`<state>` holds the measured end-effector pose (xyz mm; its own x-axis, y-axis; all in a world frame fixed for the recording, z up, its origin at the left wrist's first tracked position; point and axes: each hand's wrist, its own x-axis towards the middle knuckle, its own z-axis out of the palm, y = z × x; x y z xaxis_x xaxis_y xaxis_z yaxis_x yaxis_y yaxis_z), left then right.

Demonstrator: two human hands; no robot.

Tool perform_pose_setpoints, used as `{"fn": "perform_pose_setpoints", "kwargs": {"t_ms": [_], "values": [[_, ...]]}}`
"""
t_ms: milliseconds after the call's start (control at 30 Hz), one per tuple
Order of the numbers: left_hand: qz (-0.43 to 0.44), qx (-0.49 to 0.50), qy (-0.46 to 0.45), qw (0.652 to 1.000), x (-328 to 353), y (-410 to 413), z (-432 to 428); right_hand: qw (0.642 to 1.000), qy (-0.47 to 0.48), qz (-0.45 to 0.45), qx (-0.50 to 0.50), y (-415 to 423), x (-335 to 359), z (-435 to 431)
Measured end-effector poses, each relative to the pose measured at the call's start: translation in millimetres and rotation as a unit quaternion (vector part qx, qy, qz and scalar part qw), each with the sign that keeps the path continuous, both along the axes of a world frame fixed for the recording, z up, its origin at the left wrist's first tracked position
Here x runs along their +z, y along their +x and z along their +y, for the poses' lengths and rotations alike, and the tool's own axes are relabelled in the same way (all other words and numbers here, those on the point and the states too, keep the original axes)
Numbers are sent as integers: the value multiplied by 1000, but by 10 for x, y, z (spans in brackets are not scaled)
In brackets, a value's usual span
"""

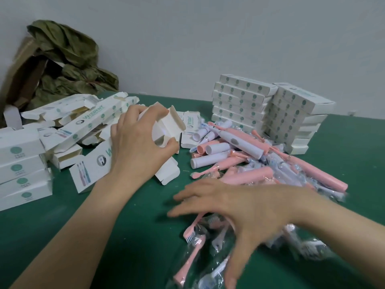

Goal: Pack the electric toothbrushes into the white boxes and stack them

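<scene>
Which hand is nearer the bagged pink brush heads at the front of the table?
Right. The right hand is spread just over the bagged brush heads; the left hand is farther back and to the left, gripping an open white box.

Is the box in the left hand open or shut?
Open: the white box in the left hand has its end flaps folded out.

Matt cardboard boxes (241, 94); glossy plastic toothbrushes (239, 142).
</scene>
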<state>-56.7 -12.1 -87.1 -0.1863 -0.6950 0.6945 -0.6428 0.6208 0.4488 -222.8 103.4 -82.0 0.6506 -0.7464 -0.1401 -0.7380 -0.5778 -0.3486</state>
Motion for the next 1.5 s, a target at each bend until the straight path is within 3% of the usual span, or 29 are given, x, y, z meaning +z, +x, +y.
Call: {"fn": "perform_pose_setpoints", "kwargs": {"t_ms": [167, 533, 700, 767, 833, 933, 1000, 1100, 1167, 1200, 1333, 1500], "values": [[-2, -2, 5, 1000, -3, -5, 0, 994, -71, 85, 17, 12, -271, 121], [-19, 1, 4, 1000, -3, 5, 30, 971, -204, 86, -88, 96, -300, -338], [-8, 2, 3, 1000, -4, 9, 16, 925, -323, 68, -191, 127, -192, -493], [-10, 3, 1, 1000, -13, 11, 3, 915, -316, 52, -243, 64, -141, -517], [-13, 0, -1, 1000, -23, 15, -9, 926, -253, 47, -278, -8, -138, -523], [-12, -5, 1, 1000, -36, 7, -11, 923, -188, -59, -332, -78, -75, -525], [-17, -12, 5, 1000, -50, 6, -15, 890, -165, -185, -384, -108, 31, -527], [-44, -21, 8, 999, -79, -4, -23, 773, -78, -468, -421, -106, 209, -461], [-50, -23, 7, 998, -80, -14, -20, 676, -11, -650, -347, -43, 297, -413], [-44, -27, 7, 999, -71, -16, -14, 649, 1, -693, -314, 13, 330, -399], [-1, -54, -4, 999, -44, -34, 37, 648, -29, -695, -310, 272, 342, -445], [26, -75, -21, 997, -32, -62, 83, 676, -243, -566, -405, 372, 297, -544]]}}
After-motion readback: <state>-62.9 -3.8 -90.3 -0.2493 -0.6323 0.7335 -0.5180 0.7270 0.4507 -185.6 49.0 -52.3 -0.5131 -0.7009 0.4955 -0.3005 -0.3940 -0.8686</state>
